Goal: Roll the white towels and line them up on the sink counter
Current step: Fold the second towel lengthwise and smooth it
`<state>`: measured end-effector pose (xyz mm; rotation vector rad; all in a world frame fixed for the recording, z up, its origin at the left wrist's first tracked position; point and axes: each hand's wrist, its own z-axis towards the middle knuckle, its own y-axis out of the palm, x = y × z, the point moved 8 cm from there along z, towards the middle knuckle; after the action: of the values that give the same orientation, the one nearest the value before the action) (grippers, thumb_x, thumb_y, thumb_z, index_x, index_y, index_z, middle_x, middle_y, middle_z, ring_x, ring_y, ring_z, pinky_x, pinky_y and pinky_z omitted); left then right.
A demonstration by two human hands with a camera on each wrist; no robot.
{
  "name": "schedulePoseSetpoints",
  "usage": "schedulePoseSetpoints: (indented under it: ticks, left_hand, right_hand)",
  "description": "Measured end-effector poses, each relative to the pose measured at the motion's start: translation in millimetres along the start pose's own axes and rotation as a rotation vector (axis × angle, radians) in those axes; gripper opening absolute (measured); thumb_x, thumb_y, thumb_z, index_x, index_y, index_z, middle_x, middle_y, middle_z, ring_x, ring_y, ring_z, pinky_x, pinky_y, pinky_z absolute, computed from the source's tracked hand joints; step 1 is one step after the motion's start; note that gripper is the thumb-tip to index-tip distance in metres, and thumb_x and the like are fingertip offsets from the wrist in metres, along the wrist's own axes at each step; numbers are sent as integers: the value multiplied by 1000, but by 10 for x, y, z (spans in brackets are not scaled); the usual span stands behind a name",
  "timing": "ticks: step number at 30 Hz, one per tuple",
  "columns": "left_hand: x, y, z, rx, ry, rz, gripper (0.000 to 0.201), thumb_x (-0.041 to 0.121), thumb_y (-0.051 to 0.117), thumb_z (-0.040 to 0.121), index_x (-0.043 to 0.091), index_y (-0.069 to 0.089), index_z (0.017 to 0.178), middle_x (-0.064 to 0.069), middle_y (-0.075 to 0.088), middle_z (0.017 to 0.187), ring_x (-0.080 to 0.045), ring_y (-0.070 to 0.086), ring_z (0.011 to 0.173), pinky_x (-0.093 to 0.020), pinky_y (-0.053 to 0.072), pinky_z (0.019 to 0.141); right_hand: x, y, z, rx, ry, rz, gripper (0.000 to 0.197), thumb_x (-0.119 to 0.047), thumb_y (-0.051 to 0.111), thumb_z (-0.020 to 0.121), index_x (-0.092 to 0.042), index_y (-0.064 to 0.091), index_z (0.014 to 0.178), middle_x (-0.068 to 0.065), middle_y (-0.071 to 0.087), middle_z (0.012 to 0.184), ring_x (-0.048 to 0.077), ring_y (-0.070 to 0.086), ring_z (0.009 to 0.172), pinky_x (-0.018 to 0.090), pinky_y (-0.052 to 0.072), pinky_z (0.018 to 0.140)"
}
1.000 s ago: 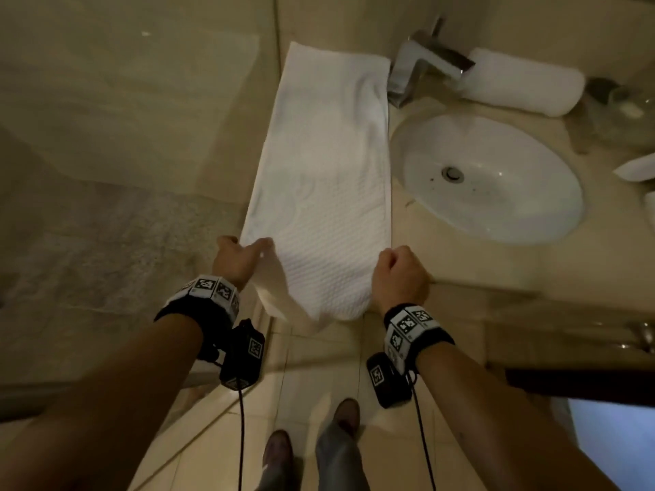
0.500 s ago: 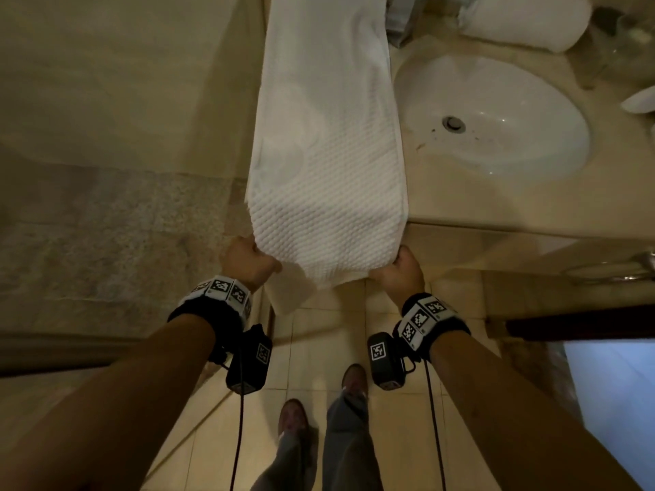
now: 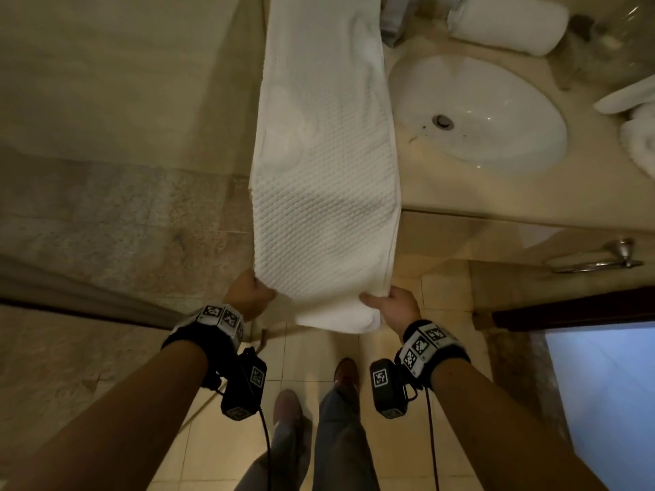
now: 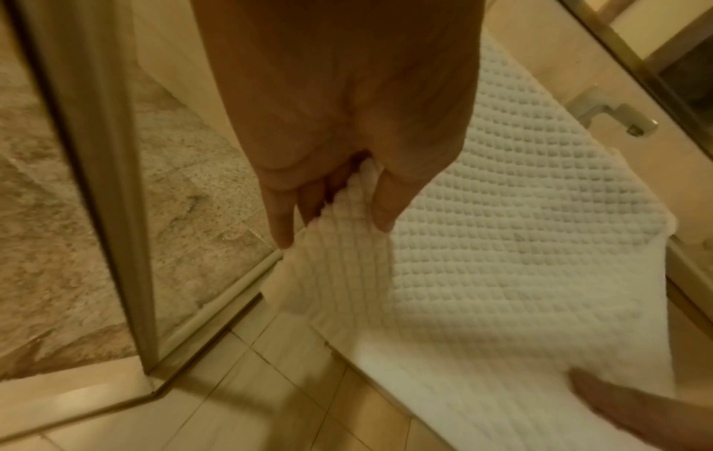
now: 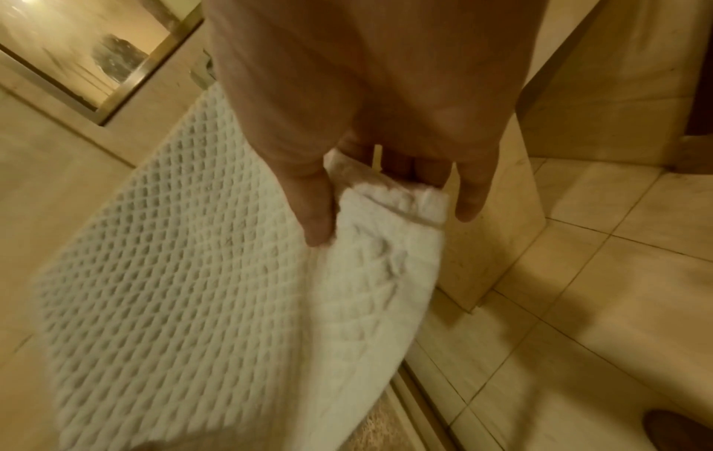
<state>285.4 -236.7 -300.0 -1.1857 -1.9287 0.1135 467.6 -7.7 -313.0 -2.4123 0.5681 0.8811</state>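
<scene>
A long white waffle-weave towel [image 3: 324, 164] lies flat along the left end of the beige sink counter [image 3: 496, 196], and its near end hangs past the counter's front edge. My left hand [image 3: 250, 292] pinches the near left corner of the towel [image 4: 482, 244] between thumb and fingers. My right hand [image 3: 390, 304] pinches the near right corner of the towel [image 5: 193, 290]. The near edge sags in a soft fold between the two hands. A rolled white towel [image 3: 507, 23] lies on the counter behind the basin.
An oval white basin [image 3: 478, 111] sits to the right of the towel, with a chrome tap [image 3: 393, 19] behind it. More white cloth [image 3: 638, 136] lies at the right edge. A glass shower screen [image 4: 96, 183] stands to the left. My feet [image 3: 319, 402] are on the tiled floor.
Both hands have drawn the towel's near end toward me and down past the counter edge. More of it now hangs off, and the near edge has curled under.
</scene>
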Motion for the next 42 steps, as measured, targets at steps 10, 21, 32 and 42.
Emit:
schedulePoseSetpoints:
  ticks: [10,21,32,42]
  left_hand:
    - [-16,-224,-500,75,-96,-164,46,41,55,92,5,48,120,-15,64,106,-25,64,79,-30,50,58]
    - [-2,-145,-795,-90,-105,-546,18,19,59,94,2,63,99,-15,65,92,-28,63,82,-43,53,81]
    - [48,91,-619,-21,-104,-439,29,12,38,101,7,46,73,-8,45,63,-5,46,31,-16,35,36]
    - [-135,28,-622,19,-129,-363,20,18,45,98,7,50,82,-11,56,75,-16,57,56,-25,48,49]
  right_hand:
    - [-137,-232,-452,66,-100,-176,46,-35,64,90,-9,50,125,9,61,123,27,59,111,44,49,98]
    - [-210,-383,-603,59,-222,-36,38,-26,79,77,-35,55,105,3,60,120,23,59,110,51,54,90]
    - [36,-345,-371,88,-71,-50,23,-25,75,82,-17,67,101,-1,64,101,22,62,104,45,52,95]
    - [124,-515,-334,112,-111,-56,13,-22,68,84,-26,56,82,6,67,99,26,66,97,51,56,84]
